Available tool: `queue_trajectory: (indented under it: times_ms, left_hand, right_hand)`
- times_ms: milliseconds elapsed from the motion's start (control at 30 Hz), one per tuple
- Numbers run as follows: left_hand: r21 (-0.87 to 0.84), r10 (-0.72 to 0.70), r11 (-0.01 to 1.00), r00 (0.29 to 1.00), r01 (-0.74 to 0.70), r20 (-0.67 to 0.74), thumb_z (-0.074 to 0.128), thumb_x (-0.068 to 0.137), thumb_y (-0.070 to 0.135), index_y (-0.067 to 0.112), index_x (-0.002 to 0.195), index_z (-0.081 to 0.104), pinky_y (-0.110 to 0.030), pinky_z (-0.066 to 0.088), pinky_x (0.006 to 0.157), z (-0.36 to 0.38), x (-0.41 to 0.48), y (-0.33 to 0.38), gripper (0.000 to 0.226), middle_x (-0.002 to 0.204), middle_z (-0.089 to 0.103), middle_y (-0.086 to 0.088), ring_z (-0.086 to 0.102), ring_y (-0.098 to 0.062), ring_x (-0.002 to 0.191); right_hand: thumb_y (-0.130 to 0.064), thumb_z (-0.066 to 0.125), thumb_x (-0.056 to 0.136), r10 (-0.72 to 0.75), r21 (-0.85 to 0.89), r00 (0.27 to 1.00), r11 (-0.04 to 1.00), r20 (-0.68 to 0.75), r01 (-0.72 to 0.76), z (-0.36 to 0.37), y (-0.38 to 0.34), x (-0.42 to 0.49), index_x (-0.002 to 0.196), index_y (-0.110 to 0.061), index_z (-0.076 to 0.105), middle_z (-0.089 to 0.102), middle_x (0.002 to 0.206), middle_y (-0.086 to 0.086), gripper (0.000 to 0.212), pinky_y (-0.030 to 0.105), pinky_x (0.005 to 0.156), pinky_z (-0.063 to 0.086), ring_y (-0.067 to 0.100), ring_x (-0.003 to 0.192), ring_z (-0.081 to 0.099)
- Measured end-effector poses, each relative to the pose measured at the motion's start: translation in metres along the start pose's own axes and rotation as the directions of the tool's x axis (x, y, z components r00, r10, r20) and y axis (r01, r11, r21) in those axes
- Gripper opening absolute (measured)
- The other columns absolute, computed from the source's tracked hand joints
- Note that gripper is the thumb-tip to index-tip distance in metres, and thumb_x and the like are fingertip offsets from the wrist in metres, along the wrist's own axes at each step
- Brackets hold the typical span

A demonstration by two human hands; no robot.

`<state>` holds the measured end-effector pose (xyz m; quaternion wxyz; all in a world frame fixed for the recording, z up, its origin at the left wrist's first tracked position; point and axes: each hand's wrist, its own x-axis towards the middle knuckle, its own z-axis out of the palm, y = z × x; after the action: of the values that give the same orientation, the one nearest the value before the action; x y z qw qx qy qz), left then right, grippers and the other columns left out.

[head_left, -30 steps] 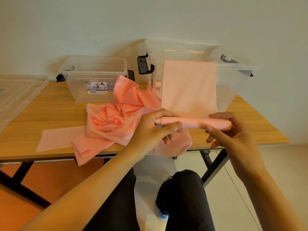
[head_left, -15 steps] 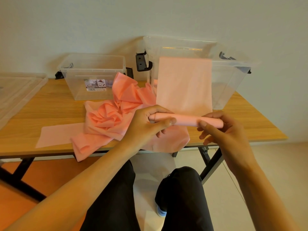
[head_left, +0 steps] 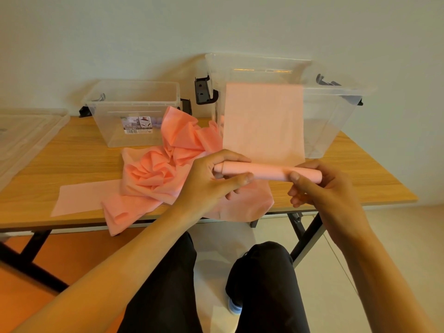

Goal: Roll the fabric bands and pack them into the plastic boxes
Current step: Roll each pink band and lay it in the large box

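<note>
Now free flap (head_left: 263, 121) above hands seems little shorter than second ago, roll (head_left: 269, 171) bit fatter. Grip unchanged: left hand (head_left: 209, 186) and right hand (head_left: 322, 188) clamped on roll ends, over desk (head_left: 72, 155) edge. Few turns remain, I judge; big box (head_left: 336, 109) just behind hands.

The middle of the table (head_left: 79, 155) is taken up by a fabric pile (head_left: 165, 174), heaped close before the small box (head_left: 113, 131) and the large box (head_left: 336, 111), and the left edge is covered by a lid (head_left: 24, 135). The large box's front is screened by the raised band (head_left: 263, 121). Bare wood is left between lid and pile and at the right corner; both boxes are open above.
</note>
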<state>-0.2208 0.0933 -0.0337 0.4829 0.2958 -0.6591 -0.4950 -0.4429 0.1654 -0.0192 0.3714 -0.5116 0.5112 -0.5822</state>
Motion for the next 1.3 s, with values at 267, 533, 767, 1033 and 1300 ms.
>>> queue_trajectory:
  times_ms: [267,533,767,1033,1300]
  left_hand:
    - [-0.006,-0.002,1.000,1.000,0.002,-0.009,0.076,0.086,0.006,0.006,0.104,0.071,-0.027,0.050,0.049,0.002,0.001,0.001,0.019,0.082,0.075,-0.004,0.066,-0.018,0.063]
    - [0.001,0.011,1.000,0.999,-0.011,-0.047,0.074,0.087,0.004,0.008,0.095,0.072,-0.025,0.049,0.049,0.004,0.004,0.003,0.009,0.073,0.071,0.000,0.065,-0.018,0.059]
    - [0.002,0.033,0.999,0.999,-0.033,-0.020,0.077,0.084,0.001,0.005,0.108,0.071,-0.026,0.051,0.050,0.001,0.005,0.004,0.025,0.087,0.075,-0.008,0.067,-0.020,0.063]
    - [0.000,0.025,1.000,0.997,-0.026,-0.066,0.076,0.087,0.006,0.005,0.106,0.070,-0.026,0.050,0.050,-0.002,0.004,0.002,0.020,0.088,0.076,-0.006,0.069,-0.022,0.068]
    - [0.009,0.039,0.999,0.995,-0.039,-0.086,0.076,0.085,0.001,0.009,0.106,0.070,-0.026,0.050,0.049,-0.004,0.008,0.002,0.023,0.083,0.071,0.003,0.068,-0.017,0.065]
  right_hand:
    - [-0.025,0.073,0.081,-0.003,0.026,1.000,1.000,0.016,0.003,-0.002,0.004,0.002,0.109,-0.001,0.067,0.069,0.071,0.016,0.038,0.030,0.057,0.057,0.025,0.058,0.063]
    - [-0.021,0.070,0.085,-0.045,0.048,0.998,0.998,0.040,0.043,-0.002,0.004,0.010,0.113,-0.008,0.065,0.071,0.089,0.008,0.031,0.031,0.055,0.057,0.025,0.066,0.065]
    - [-0.027,0.065,0.086,-0.062,0.050,0.998,0.997,0.014,0.062,0.001,0.005,0.013,0.103,-0.005,0.066,0.066,0.071,0.010,0.028,0.031,0.055,0.055,0.025,0.056,0.061]
    - [-0.018,0.073,0.081,-0.077,0.096,0.995,0.993,0.059,0.071,0.003,0.007,0.012,0.108,-0.007,0.068,0.069,0.076,0.012,0.030,0.029,0.054,0.053,0.024,0.062,0.062]
    - [-0.021,0.069,0.085,-0.076,0.090,0.996,0.993,0.053,0.071,0.007,0.008,0.016,0.110,-0.005,0.065,0.072,0.081,0.012,0.031,0.030,0.057,0.056,0.025,0.067,0.066]
